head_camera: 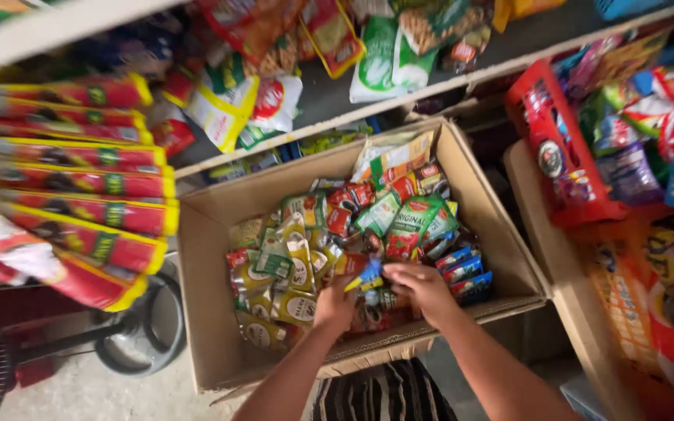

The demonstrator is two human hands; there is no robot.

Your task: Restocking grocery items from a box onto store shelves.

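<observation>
Cramped shop corner, shelves of hanging snack packs above, fan base on the floor left of the arms. Both hands are down in an open cardboard box (204, 257) full of small sachets. Left hand (335, 302) pinches a small blue-yellow sachet (367, 274) at its fingertips; right hand (423, 287) lies palm-down just beside it, fingers curled over the blue packs (466, 269), grip unclear. Looks like mid-sorting. Next move needs a clean lift without snagging neighbouring packets. Forearms come in from below, converging, wrists bent down. Red basket (544, 148) well off to the right.
</observation>
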